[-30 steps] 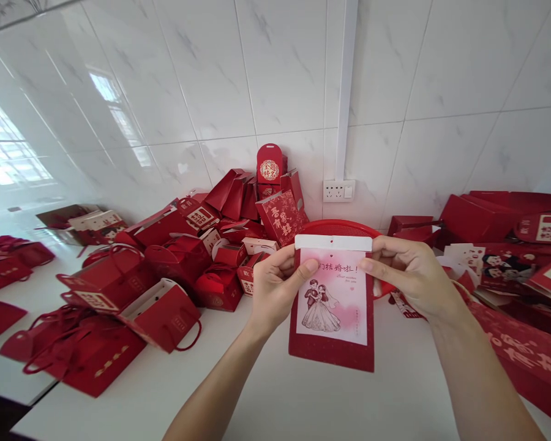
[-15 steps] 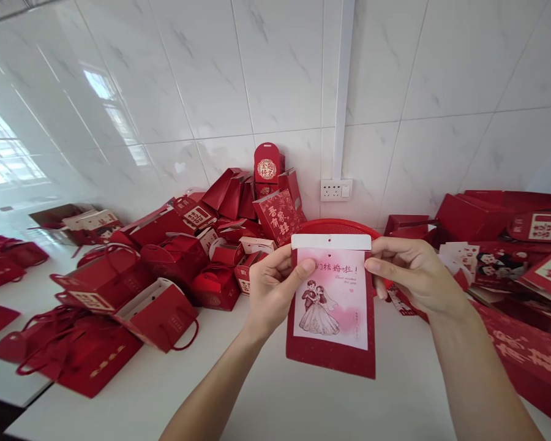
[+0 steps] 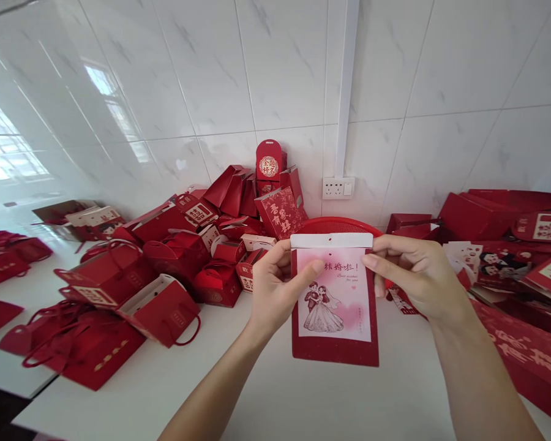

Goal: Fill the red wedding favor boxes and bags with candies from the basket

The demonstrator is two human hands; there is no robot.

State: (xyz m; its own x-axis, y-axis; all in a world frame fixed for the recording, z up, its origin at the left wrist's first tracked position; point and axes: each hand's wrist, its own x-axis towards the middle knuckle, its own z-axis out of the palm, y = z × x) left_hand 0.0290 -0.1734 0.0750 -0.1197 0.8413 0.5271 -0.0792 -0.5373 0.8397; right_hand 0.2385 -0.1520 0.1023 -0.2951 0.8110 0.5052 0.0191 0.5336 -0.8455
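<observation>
Between my two hands, over the table, hangs a wedding card [image 3: 330,312]. It has a pink sheet with a drawn bride and groom, a red backing [image 3: 335,352] and a white folded strip [image 3: 312,241] along the top with a small hole in it. My left hand [image 3: 282,282] pinches its upper left side, with the thumb lying across the pink sheet and over part of the writing. At the upper right corner, my right hand [image 3: 406,269] grips it between thumb and fingers. The fingertips behind the card are hidden.
Red gift boxes [image 3: 165,306] and bags are heaped on the white table [image 3: 211,380] at left. A red plastic basket [image 3: 340,226] stands behind the card. More red boxes [image 3: 482,214] lie at right. A tiled wall with a socket [image 3: 335,188] closes off the back.
My left thumb has slid a little to the right over the writing. The card's lower edge now sits slightly higher and hangs straighter. Both hands keep hold of it.
</observation>
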